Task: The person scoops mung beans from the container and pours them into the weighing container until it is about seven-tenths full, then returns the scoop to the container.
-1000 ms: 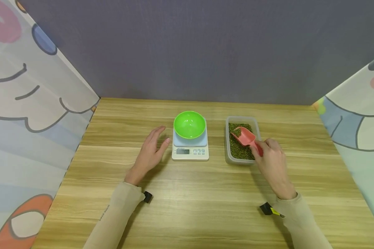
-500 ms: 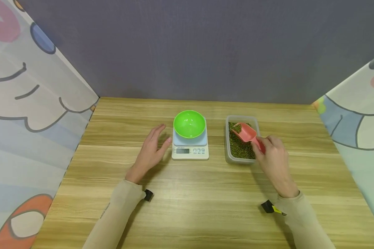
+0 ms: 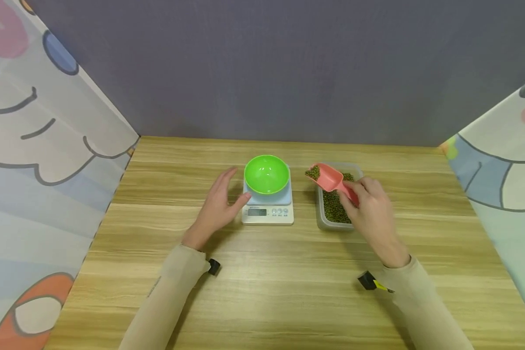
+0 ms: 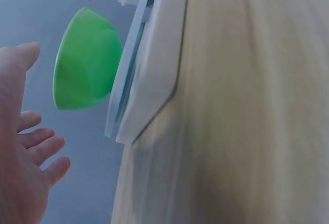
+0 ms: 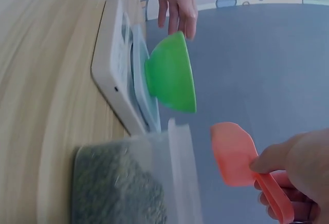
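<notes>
My right hand (image 3: 373,217) grips the handle of a pink scoop (image 3: 331,178) with green beans (image 3: 312,173) at its front. The scoop is held above the left rim of a clear plastic container (image 3: 332,225), which holds more of the beans. In the right wrist view the scoop (image 5: 232,152) hangs higher than the container wall (image 5: 182,167). A green bowl (image 3: 267,175) sits on a white digital scale (image 3: 268,217); no beans show in it. Just left of the scale is my left hand (image 3: 216,206), its fingers spread and holding nothing. In the left wrist view, it appears apart from the bowl (image 4: 87,62).
The wooden table (image 3: 271,291) ends at a grey wall panel (image 3: 280,73) behind. Cartoon-printed sheets (image 3: 48,121) hang on both sides. A gap of bare tabletop lies between the scale and the container.
My right hand has lifted the scoop with beans out of the container and moved it left, toward the bowl. My left hand has shifted slightly right and forward, nearer the bowl.
</notes>
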### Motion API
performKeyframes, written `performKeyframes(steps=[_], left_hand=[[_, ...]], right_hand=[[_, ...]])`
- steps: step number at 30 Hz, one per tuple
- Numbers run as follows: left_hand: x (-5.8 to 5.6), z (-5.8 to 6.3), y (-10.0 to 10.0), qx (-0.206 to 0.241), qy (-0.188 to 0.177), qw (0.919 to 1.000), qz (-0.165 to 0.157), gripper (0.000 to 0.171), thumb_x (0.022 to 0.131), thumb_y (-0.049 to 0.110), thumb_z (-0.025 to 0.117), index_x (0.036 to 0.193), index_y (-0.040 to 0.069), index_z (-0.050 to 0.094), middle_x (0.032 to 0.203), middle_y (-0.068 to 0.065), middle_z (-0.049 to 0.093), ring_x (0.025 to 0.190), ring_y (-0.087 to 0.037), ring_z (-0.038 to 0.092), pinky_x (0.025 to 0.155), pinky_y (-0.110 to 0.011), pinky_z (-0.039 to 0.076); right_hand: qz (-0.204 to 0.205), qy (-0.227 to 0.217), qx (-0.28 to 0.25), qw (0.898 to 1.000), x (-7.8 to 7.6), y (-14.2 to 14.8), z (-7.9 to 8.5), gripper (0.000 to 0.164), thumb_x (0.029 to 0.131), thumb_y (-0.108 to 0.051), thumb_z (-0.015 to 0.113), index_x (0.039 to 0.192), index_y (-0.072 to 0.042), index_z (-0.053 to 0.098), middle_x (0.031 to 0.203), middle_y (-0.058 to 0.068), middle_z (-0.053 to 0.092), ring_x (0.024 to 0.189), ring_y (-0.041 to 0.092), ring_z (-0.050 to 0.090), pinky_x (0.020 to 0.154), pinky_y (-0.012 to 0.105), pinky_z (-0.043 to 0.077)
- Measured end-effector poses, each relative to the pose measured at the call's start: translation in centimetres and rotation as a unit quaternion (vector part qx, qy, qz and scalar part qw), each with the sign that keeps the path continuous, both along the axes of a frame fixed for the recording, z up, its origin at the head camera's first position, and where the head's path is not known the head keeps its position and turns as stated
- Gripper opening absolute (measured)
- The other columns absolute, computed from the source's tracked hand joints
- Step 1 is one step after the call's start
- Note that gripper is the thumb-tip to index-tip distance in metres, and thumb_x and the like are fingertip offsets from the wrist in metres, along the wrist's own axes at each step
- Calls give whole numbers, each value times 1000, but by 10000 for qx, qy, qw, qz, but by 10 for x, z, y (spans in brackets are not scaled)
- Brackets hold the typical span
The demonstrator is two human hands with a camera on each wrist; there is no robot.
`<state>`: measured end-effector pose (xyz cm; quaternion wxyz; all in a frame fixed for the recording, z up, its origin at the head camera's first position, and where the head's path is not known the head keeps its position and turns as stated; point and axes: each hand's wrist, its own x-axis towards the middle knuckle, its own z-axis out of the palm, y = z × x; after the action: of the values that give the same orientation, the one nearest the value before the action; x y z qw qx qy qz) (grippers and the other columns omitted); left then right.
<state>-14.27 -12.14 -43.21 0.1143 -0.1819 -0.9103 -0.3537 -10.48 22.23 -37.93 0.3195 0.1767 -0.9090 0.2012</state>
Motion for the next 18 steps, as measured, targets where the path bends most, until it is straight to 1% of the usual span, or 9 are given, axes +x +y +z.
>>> performKeyframes(steps=[4, 7, 10, 15, 18], left_hand=[[-7, 3, 9, -88, 77, 9999, 24, 83, 86, 58, 54, 145, 3, 33, 149, -14, 34, 136, -25, 28, 109, -52, 30], [-11, 6, 14, -115, 147, 9998, 46, 84, 85, 59, 54, 145, 4, 34, 149, -13, 34, 136, -24, 28, 109, -53, 30], [-13, 7, 17, -95, 220, 9997, 9, 83, 85, 58, 55, 144, 2, 35, 149, -13, 35, 136, -25, 28, 108, -54, 30], [-14, 4, 18, -44, 190, 9998, -8, 83, 85, 56, 56, 144, 3, 34, 149, -13, 34, 135, -27, 30, 107, -57, 29], [-15, 3, 18, -21, 201, 9998, 20, 82, 85, 56, 56, 144, 4, 34, 149, -13, 34, 135, -27, 30, 108, -56, 29]], right_hand=[[201, -50, 62, 9998, -4, -9, 3, 23, 78, -12, 71, 90, 8, 70, 76, 11, 53, 69, 22, 41, 52, 32, 37], [373, -69, 50, 9993, -6, -17, 5, 23, 79, -12, 71, 92, 7, 69, 77, 11, 53, 71, 21, 41, 52, 31, 38], [527, -76, 23, 9986, -9, -24, 5, 24, 79, -12, 72, 93, 7, 69, 79, 11, 54, 75, 23, 45, 56, 34, 41], [720, -69, 68, 9974, -16, -32, 4, 25, 81, -13, 71, 95, 7, 69, 84, 13, 58, 84, 28, 50, 67, 39, 45], [768, -28, 164, 9969, -21, -35, 2, 26, 82, -15, 71, 96, 6, 69, 86, 13, 60, 82, 27, 50, 66, 39, 45]])
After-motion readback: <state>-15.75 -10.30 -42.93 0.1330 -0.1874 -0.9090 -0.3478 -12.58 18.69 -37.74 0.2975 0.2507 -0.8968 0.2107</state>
